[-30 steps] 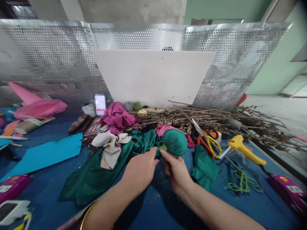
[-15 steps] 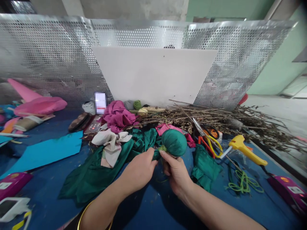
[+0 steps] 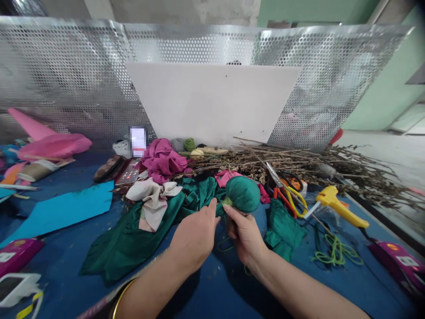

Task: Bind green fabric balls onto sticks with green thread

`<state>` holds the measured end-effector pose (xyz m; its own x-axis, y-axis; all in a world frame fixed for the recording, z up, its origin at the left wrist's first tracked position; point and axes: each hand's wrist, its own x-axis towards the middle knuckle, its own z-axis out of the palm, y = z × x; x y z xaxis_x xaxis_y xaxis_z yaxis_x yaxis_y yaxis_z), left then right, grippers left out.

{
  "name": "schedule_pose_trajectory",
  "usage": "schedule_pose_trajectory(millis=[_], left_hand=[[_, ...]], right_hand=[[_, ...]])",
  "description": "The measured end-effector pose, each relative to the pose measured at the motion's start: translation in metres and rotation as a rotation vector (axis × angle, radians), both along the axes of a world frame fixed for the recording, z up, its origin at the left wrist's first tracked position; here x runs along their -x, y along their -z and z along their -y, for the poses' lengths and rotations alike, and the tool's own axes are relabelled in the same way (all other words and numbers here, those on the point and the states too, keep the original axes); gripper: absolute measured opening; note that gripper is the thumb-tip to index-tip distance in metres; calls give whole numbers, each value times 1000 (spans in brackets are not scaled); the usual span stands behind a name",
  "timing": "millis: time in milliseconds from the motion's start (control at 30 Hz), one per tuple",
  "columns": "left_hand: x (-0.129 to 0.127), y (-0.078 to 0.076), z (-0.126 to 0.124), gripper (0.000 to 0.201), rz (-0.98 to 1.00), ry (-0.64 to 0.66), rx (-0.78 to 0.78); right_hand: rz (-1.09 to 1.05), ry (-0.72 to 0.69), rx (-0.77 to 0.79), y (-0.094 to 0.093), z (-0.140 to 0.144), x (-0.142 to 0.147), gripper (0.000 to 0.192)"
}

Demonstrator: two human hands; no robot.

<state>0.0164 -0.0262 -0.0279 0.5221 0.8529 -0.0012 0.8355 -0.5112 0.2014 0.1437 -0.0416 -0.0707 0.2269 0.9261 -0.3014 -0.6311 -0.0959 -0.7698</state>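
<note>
A round ball wrapped in dark green cloth (image 3: 243, 193) is held up above the blue table (image 3: 212, 283). My right hand (image 3: 244, 235) grips the ball's gathered neck from below. My left hand (image 3: 195, 235) pinches the same neck from the left, where light green string (image 3: 227, 202) shows. The trailing green cloth (image 3: 133, 241) spreads out to the left on the table. A thin green thread hangs under my hands.
Scissors (image 3: 285, 190), a yellow glue gun (image 3: 338, 207) and green cord (image 3: 335, 254) lie to the right. Dry twigs (image 3: 308, 164) pile at the back, by magenta cloth (image 3: 164, 160) and beige cloth (image 3: 152, 199). Blue paper (image 3: 63, 210) lies left. A perforated metal screen (image 3: 66, 84) stands behind.
Both hands stay on the ball's neck. My left hand's fingers have shifted slightly up along the neck, and the ball sits a little higher.
</note>
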Motion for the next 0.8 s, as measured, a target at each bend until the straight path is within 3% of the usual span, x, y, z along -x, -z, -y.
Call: schedule_pose_trajectory(millis=[133,433,633,800], left_hand=[[4,1,-5,50,124,28,34],[11,-4,-11,47,395,-56,234],[10,-15,-12,47,470,-94,316],[11,-12,-8,47,488,-133,382]], right_hand=[[0,-3,-2,-2,-1,-1,38],[0,-32,-26,-3,-1,-1,36],[96,-31,-33,0,3,4,28],[92,-20,-29,4,5,6,27]])
